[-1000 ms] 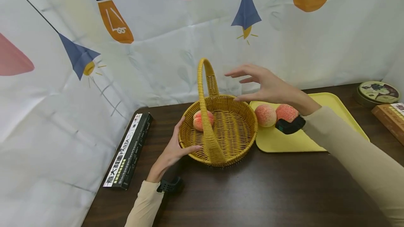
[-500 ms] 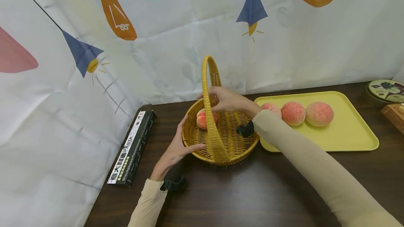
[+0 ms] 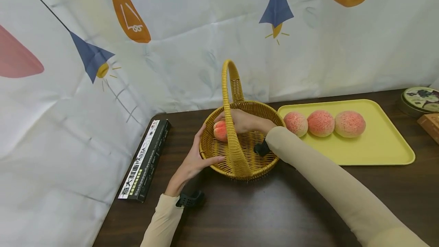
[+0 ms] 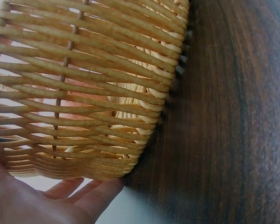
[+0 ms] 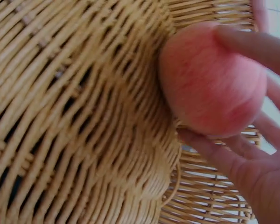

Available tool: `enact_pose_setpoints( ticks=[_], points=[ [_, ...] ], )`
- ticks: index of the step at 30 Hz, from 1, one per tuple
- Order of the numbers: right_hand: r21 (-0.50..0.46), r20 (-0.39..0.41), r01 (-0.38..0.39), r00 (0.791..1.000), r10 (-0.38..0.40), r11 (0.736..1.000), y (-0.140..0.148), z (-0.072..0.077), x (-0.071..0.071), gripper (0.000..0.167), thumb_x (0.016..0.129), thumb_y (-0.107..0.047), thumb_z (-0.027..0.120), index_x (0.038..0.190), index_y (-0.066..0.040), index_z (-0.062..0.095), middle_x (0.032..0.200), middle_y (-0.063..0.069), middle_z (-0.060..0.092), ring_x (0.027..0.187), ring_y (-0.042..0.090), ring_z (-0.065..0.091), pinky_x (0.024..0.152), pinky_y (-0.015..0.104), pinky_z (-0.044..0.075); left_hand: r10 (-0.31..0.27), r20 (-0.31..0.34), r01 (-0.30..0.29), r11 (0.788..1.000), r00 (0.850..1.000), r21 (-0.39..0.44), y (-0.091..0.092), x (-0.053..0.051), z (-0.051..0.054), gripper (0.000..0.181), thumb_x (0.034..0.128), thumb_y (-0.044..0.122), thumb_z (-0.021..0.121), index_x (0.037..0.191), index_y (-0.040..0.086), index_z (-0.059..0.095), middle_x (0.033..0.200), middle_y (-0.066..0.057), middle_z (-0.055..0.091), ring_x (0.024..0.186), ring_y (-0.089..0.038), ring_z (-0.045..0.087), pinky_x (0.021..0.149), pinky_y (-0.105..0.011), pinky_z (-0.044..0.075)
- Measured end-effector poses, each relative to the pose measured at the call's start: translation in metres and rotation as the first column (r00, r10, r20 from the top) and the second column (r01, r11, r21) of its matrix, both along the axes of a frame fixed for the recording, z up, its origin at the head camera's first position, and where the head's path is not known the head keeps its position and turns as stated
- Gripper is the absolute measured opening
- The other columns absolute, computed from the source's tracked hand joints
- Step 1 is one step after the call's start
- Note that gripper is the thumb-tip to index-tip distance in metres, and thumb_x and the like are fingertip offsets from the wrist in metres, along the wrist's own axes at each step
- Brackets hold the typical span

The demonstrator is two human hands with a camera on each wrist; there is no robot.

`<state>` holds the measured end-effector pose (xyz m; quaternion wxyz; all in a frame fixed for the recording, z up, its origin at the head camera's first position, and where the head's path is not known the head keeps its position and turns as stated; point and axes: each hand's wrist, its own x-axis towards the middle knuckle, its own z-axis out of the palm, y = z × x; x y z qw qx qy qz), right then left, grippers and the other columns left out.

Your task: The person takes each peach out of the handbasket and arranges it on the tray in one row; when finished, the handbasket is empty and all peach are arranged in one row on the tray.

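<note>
A yellow wicker basket with a tall arched handle stands on the dark table; its woven wall fills much of the left wrist view. My left hand holds the basket's left side, thumb towards the front and fingers along the outer wall. Inside, under the handle, my right hand grips a pinkish-red peach at the basket's left side. Fingers and thumb lie round the peach in the right wrist view. The handle hides part of the peach and of the right hand in the head view.
Right of the basket lies a yellow tray with three peaches in a row. A black pasta box lies on the left. A round tin and a brown box stand far right. A patterned cloth hangs behind.
My right hand has moved left and down from above the basket's right rim to the peach inside and taken hold of it. The left hand stays at the basket.
</note>
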<state>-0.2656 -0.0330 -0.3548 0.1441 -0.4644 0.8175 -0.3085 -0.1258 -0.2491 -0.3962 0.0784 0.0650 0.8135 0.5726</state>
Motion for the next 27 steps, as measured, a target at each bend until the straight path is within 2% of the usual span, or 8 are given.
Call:
enact_pose_setpoints(
  ticks=[3, 7, 13, 17, 19, 23, 24, 27],
  points=[
    [0.006, -0.023, -0.012, 1.000, 0.012, 1.000, -0.001, -0.003, 0.000, 0.045, 0.099, -0.016, 0.072, 0.142, -0.006, 0.064, 0.143, 0.012, 0.062, 0.138, 0.033, 0.052, 0.115, 0.046, 0.040, -0.002, -0.004, 0.002, 1.000, 1.000, -0.003, 0.000, 0.000, 0.000, 0.120, 0.0870, 0.031, 0.088, 0.168, 0.031, 0.000, 0.172, -0.007, 0.011, 0.153, -0.030, 0.031, 0.119, -0.053, 0.032],
    [-0.018, -0.009, -0.025, 1.000, 0.024, 1.000, -0.001, -0.006, -0.001, 0.050, 0.094, -0.018, 0.078, 0.140, -0.006, 0.065, 0.141, 0.011, 0.063, 0.136, 0.032, 0.054, 0.114, 0.046, 0.041, -0.001, -0.006, 0.001, 1.000, 1.000, -0.011, 0.000, 0.001, 0.001, 0.119, 0.0873, 0.032, 0.087, 0.168, 0.032, 0.000, 0.173, -0.007, 0.009, 0.154, -0.031, 0.029, 0.120, -0.055, 0.030],
    [-0.022, 0.008, -0.106, 0.994, 0.106, 0.994, 0.006, -0.004, 0.000, 0.049, 0.092, -0.023, 0.080, 0.136, -0.004, 0.068, 0.130, 0.010, 0.069, 0.120, 0.025, 0.062, 0.104, 0.040, 0.048, 0.009, 0.000, -0.009, 1.000, 1.000, -0.011, 0.001, 0.003, 0.000, 0.121, 0.0857, 0.032, 0.089, 0.168, 0.034, 0.001, 0.173, -0.005, 0.008, 0.153, -0.029, 0.030, 0.120, -0.054, 0.030],
    [0.038, 0.069, -0.109, 0.992, 0.106, 0.993, 0.017, 0.007, -0.001, 0.051, 0.091, -0.022, 0.081, 0.136, -0.002, 0.067, 0.129, 0.010, 0.069, 0.115, 0.022, 0.065, 0.098, 0.038, 0.052, 0.006, -0.005, -0.007, 1.000, 1.000, -0.011, 0.002, 0.002, -0.001, 0.121, 0.0851, 0.033, 0.089, 0.168, 0.033, 0.001, 0.173, -0.005, 0.009, 0.153, -0.030, 0.030, 0.119, -0.054, 0.031],
    [0.128, 0.071, -0.086, 0.994, 0.078, 0.988, 0.022, 0.015, -0.001, 0.050, 0.090, -0.023, 0.081, 0.134, -0.002, 0.067, 0.128, 0.010, 0.069, 0.113, 0.023, 0.065, 0.096, 0.039, 0.053, 0.004, -0.010, -0.004, 1.000, 1.000, -0.018, 0.002, 0.001, -0.001, 0.121, 0.0853, 0.033, 0.089, 0.168, 0.032, 0.001, 0.172, -0.007, 0.009, 0.153, -0.032, 0.028, 0.119, -0.056, 0.031],
    [0.271, -0.008, -0.045, 0.999, 0.049, 0.961, 0.026, 0.026, 0.000, 0.039, 0.091, -0.026, 0.081, 0.124, -0.007, 0.071, 0.117, 0.008, 0.070, 0.104, 0.022, 0.066, 0.090, 0.039, 0.053, 0.007, -0.013, -0.008, 0.999, 1.000, -0.033, 0.000, 0.002, -0.001, 0.120, 0.0856, 0.034, 0.089, 0.168, 0.033, 0.002, 0.172, -0.008, 0.009, 0.155, -0.032, 0.024, 0.120, -0.057, 0.028],
    [0.285, -0.030, -0.036, 0.998, 0.046, 0.958, 0.025, 0.027, 0.000, 0.037, 0.091, -0.027, 0.081, 0.122, -0.007, 0.071, 0.115, 0.008, 0.070, 0.100, 0.021, 0.066, 0.088, 0.039, 0.053, 0.010, -0.012, -0.010, 0.999, 1.000, -0.032, 0.000, 0.002, -0.001, 0.120, 0.0856, 0.034, 0.089, 0.168, 0.033, 0.002, 0.172, -0.007, 0.009, 0.155, -0.032, 0.024, 0.120, -0.057, 0.028],
    [0.244, -0.053, -0.024, 0.998, 0.038, 0.969, 0.024, 0.024, 0.002, 0.036, 0.092, -0.027, 0.080, 0.119, -0.006, 0.071, 0.113, 0.010, 0.067, 0.099, 0.022, 0.063, 0.088, 0.039, 0.052, 0.011, -0.012, -0.011, 0.999, 1.000, -0.034, 0.000, 0.002, 0.000, 0.120, 0.0855, 0.034, 0.089, 0.168, 0.033, 0.002, 0.172, -0.008, 0.010, 0.155, -0.032, 0.024, 0.120, -0.057, 0.028]
  ],
)
